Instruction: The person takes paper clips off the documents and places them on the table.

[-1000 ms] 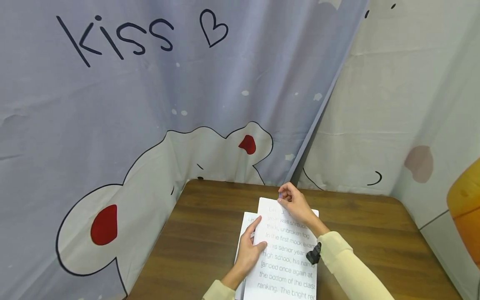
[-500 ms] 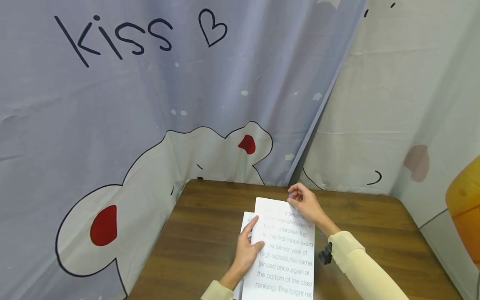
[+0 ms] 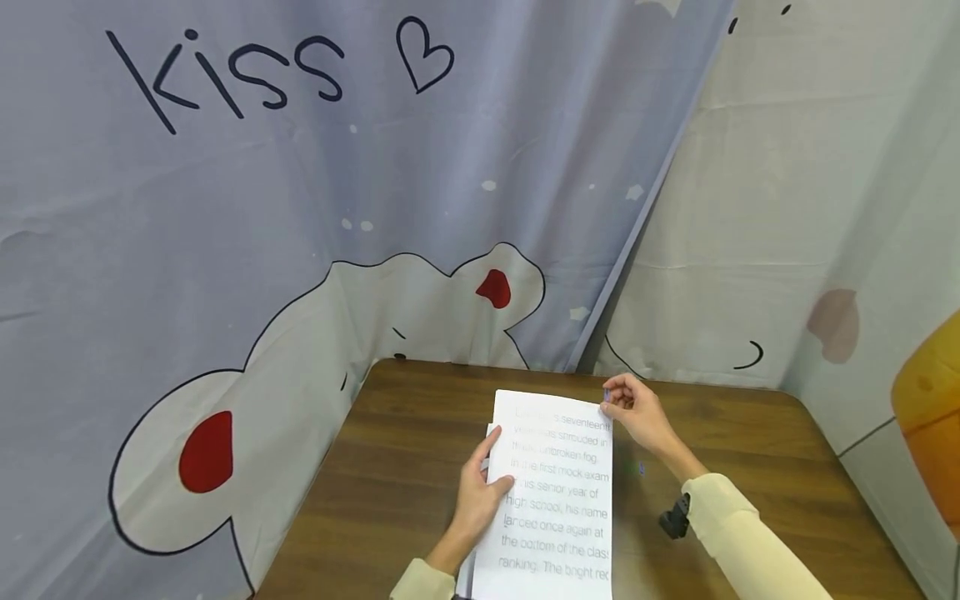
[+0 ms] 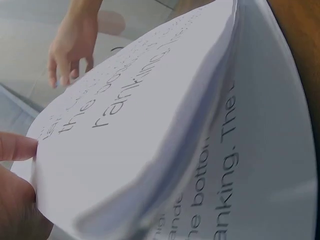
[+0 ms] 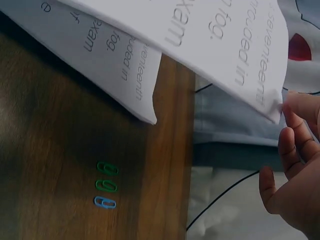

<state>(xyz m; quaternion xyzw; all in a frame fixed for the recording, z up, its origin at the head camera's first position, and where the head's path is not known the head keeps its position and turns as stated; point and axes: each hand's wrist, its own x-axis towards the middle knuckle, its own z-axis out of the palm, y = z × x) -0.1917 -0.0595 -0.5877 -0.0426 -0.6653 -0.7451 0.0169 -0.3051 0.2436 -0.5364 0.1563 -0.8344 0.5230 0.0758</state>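
My left hand point(image 3: 478, 500) grips the left edge of a thin stack of printed sheets point(image 3: 555, 500), thumb on top. In the left wrist view the sheets bow upward above a second printed stack point(image 4: 280, 125) lying beneath. My right hand point(image 3: 643, 419) is at the top right corner of the held sheets, thumb and forefinger pinching a small purple-blue paper clip point(image 3: 606, 395). Its fingertips are right at the paper's corner in the right wrist view, where the clip is hidden.
On the brown wooden table point(image 3: 750, 467), right of the sheets, lie two green paper clips point(image 5: 106, 186) and a blue paper clip point(image 5: 105, 202). A printed curtain point(image 3: 420, 183) hangs behind the table's back edge.
The held sheets have shifted left over the lower stack. My right hand has moved right along the top edge to the corner, and loose clips on the table have come into sight.
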